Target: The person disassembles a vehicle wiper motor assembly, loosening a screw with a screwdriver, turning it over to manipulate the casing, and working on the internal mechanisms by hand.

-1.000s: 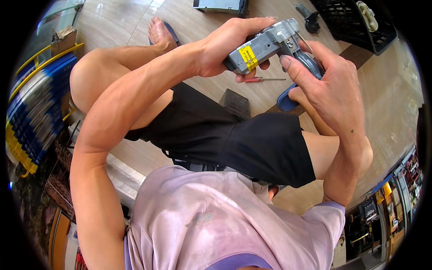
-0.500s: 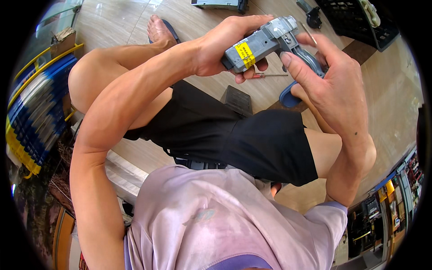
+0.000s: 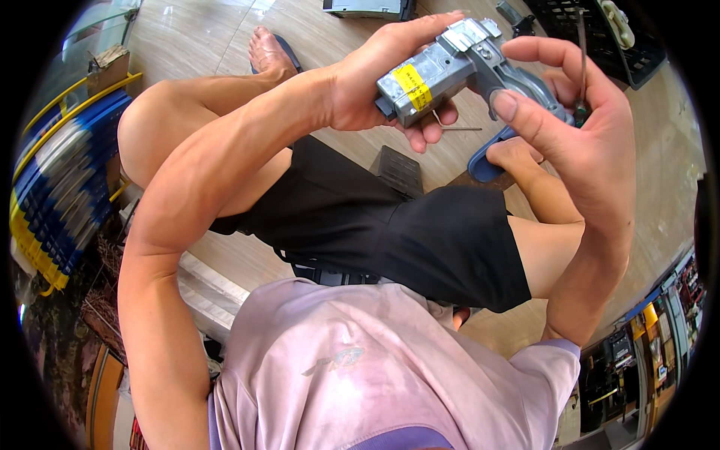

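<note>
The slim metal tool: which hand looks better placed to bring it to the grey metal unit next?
Probably the right hand: it holds the slim metal tool, close beside the unit. The left hand is occupied gripping the grey metal unit.

Pale tiled floor [image 3: 195, 45]; upper right, a black crate [image 3: 646, 63] with a pale object [image 3: 617, 25] against it; top edge, a grey box [image 3: 366, 7], partly cropped; centre, a small black box [image 3: 400, 172]; left, a yellow-railed rack [image 3: 129, 78] with blue goods [image 3: 75, 161]; lower right, crowded shelves [image 3: 660, 337].
</note>
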Demonstrator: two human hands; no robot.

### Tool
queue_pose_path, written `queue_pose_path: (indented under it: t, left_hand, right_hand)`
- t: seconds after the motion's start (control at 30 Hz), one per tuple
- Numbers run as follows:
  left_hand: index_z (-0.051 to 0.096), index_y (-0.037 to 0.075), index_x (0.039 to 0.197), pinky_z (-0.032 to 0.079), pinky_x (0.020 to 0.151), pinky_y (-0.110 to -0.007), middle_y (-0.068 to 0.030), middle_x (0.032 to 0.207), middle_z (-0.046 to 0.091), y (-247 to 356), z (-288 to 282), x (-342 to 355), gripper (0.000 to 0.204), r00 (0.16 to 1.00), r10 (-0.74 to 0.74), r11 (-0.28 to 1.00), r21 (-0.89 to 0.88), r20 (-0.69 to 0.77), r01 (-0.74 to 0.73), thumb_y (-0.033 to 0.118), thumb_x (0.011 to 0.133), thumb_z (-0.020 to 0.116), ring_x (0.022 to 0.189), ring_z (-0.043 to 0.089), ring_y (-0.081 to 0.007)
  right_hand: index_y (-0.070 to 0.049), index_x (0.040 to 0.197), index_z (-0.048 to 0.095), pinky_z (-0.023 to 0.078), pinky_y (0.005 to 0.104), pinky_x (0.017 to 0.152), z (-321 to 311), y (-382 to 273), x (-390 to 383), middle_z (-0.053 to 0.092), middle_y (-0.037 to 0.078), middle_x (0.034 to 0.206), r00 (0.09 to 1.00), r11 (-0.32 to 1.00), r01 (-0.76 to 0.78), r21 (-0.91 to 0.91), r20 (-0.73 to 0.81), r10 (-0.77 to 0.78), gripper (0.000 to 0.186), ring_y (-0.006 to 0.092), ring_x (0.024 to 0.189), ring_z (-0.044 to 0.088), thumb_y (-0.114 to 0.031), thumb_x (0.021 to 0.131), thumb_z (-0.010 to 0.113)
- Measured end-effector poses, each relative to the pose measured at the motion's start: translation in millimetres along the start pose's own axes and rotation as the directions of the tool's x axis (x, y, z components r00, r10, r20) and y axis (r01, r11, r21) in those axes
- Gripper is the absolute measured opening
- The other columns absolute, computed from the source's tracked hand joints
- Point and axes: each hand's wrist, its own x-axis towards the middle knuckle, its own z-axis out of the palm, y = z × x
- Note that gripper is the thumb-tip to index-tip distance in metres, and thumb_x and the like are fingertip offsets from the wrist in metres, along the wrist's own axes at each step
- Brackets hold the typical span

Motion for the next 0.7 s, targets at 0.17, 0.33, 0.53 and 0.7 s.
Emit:
queue_pose_path:
  t: [0.17,0.33,0.53,0.7]
  left_hand:
    - [0.061,0.011,0.124,0.063,0.054,-0.043,-0.0213,0.087,0.071,17.1,-3.6,5.5,0.075,0.983,-0.066,0.968,-0.228,0.172,0.105,0.075,0.097,0.032,0.065,0.072,-0.0346]
    - [0.058,0.003,0.125,0.06,0.055,-0.032,-0.017,0.09,0.071,11.7,-4.5,-3.8,0.075,0.945,0.066,0.96,-0.278,0.319,0.027,0.07,0.098,0.035,0.074,0.074,-0.0287]
    - [0.055,-0.001,0.129,0.057,0.045,-0.024,-0.0196,0.089,0.071,5.6,1.7,0.2,0.09,0.975,0.018,0.989,-0.147,0.222,0.015,0.074,0.098,0.018,0.075,0.076,-0.0341]
    - [0.055,-0.001,0.127,0.065,0.059,-0.034,-0.0228,0.087,0.07,6.3,10.4,5.5,0.09,0.988,-0.004,0.992,-0.125,0.154,0.023,0.076,0.097,0.019,0.076,0.075,-0.0337]
  right_hand:
    - [0.0,0.127,0.064,0.053,0.0222,0.08,-26.8,-1.3,0.1,0.07,0.006,0.108,0.976,0.981,0.186,0.056,0.101,-0.191,0.047,0.008,0.09,0.065,-0.015,0.085,0.081]
    - [0.0,0.131,0.063,0.052,0.0226,0.086,-12.7,11.1,12.3,0.071,0.005,0.11,0.938,0.924,0.346,0.165,-0.027,-0.346,0.054,0.0097,0.094,0.066,-0.019,0.084,0.084]
    - [-0.004,0.122,0.07,0.04,0.015,0.06,-10.3,8.1,11.2,0.069,-0.002,0.089,0.975,0.979,0.174,0.109,-0.158,-0.155,0.041,0.0022,0.072,0.057,-0.021,0.087,0.082]
    - [-0.005,0.108,0.077,0.031,0.0147,0.055,-5.6,14.8,12.6,0.064,-0.006,0.08,0.924,0.984,0.18,-0.004,-0.342,-0.171,0.025,-0.0005,0.066,0.048,-0.02,0.089,0.081]
